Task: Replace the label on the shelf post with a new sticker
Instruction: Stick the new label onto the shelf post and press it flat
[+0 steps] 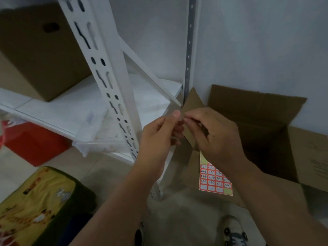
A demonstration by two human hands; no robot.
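A white slotted shelf post [113, 82] slants down through the middle of the view. Just right of it my left hand [156, 139] and my right hand [211, 135] meet fingertip to fingertip, pinching something small that I cannot make out. A sticker sheet [215, 180] with red-bordered, hand-numbered labels hangs down from under my right hand, held in its lower fingers. No label shows on the visible part of the post.
A brown cardboard box [35, 50] sits on the white shelf [67, 107]. An open cardboard box [266, 125] stands on the floor at right. A clear plastic bin [99, 139] and a red item [32, 142] lie under the shelf. A yellow patterned cushion [35, 201] is at lower left.
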